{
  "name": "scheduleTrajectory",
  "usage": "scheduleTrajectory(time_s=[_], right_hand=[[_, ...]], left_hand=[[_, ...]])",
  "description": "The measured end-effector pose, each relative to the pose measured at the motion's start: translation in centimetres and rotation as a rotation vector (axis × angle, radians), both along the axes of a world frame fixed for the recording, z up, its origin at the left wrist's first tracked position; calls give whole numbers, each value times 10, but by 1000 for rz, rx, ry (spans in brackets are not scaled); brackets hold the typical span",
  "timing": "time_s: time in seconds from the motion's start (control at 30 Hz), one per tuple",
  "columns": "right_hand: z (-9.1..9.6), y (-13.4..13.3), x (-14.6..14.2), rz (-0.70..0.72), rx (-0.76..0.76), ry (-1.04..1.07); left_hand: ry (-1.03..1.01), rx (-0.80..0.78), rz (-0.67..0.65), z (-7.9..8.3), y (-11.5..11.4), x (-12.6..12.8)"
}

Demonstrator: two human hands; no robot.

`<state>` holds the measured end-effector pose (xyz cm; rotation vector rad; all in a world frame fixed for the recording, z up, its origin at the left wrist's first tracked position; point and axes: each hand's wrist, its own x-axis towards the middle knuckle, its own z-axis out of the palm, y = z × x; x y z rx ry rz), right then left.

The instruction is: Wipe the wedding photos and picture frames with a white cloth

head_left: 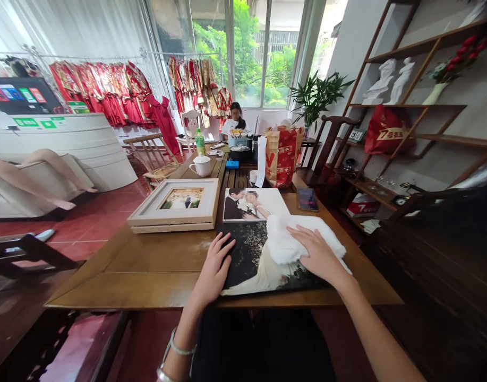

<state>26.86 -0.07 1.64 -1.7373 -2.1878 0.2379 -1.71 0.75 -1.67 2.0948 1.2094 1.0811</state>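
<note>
A large dark photo print [247, 254] lies flat at the near edge of the wooden table [155, 265]. My left hand [214, 268] rests flat on its left edge, fingers spread, holding nothing. My right hand [318, 254] presses palm-down on a white cloth [295, 239] that lies on the print's right half, fingers laid over the cloth. A second wedding photo [253, 204] lies just behind the print.
Stacked framed photos [175, 204] sit left of the prints. Farther along the table stand a white cup [202, 165], a green bottle [199, 142], a red-patterned bag [282, 155] and a seated person [234, 123]. Wooden shelves [418, 106] line the right wall; red garments [108, 95] hang at the left.
</note>
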Motion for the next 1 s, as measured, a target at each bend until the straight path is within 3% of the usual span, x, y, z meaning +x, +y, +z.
scheduleTrajectory(time_s=[0.1,0.17,0.23,0.37,0.47,0.53,0.6,0.7,0.87,0.93,1.0], right_hand=[[5,27,-19,-8,1,-6],[8,27,-35,4,2,-4],[9,11,-50,48,-1,-6],[13,-50,-68,230,-26,-10],[16,-85,-64,313,-77,15],[16,-89,-55,337,-111,36],[16,-78,-44,319,-130,51],[16,-40,-34,203,-126,53],[17,24,-45,48,-65,37],[16,29,-57,31,-43,28],[14,18,-69,34,-29,13]], left_hand=[[6,1,-2,0,1,0],[6,2,-1,-1,1,-1],[3,2,1,-1,1,-1],[-4,10,12,-1,0,1],[-8,15,12,-1,0,1],[-7,12,12,-1,0,2],[-6,6,11,-1,0,1],[-4,-4,6,-1,1,1],[-6,-7,2,0,0,0],[-11,-10,1,0,0,0],[-16,-10,2,0,0,1]])
